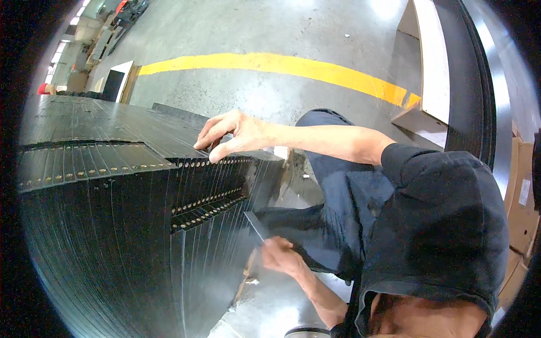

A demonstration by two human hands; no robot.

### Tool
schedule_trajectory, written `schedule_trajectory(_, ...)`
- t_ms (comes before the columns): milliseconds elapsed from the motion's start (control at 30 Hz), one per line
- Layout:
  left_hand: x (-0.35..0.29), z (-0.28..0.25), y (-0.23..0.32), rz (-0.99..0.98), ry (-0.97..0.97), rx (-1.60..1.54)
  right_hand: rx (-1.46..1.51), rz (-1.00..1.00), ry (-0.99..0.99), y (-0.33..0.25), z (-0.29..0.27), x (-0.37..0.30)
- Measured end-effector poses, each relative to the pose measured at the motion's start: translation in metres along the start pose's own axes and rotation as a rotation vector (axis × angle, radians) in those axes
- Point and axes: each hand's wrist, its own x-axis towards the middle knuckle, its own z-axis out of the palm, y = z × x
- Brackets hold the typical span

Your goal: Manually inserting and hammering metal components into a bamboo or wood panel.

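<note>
A tall row of black panels (124,225), packed side by side on edge, fills the left. Its upper edge has a long recess (208,188) lined with rows of round, light-coloured holes or fittings. At the recess's far rim, my right hand (234,135) curls over the panels' edge, fingertips on top and thumb lower down; it appears to grip one panel. Nearer the lower middle, my left hand (282,256), blurred by motion, is closed on a thin flat metal strip (255,225). The strip points toward the panels' side; whether it touches them I cannot tell.
My bent legs in dark trousers (344,197) are close beside the stack. A yellow line (270,63) crosses the grey floor beyond. At the right stand a white-edged board (434,67), long black pieces (470,73) and cardboard boxes (524,197).
</note>
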Motion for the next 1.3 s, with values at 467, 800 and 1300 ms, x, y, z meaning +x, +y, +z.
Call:
schedule_trajectory(467,0.035,0.063,0.089,0.119,-0.311,-0.416,0.166,0.439,0.017,-0.057,0.005,-0.036)
schedule_trajectory(800,0.077,0.099,0.128,0.086,-0.252,-0.607,0.209,0.364,0.016,-0.084,0.016,0.015)
schedule_trajectory(1300,0.076,0.124,0.107,0.028,-0.146,-0.612,0.111,0.323,0.132,-0.047,0.009,0.001)
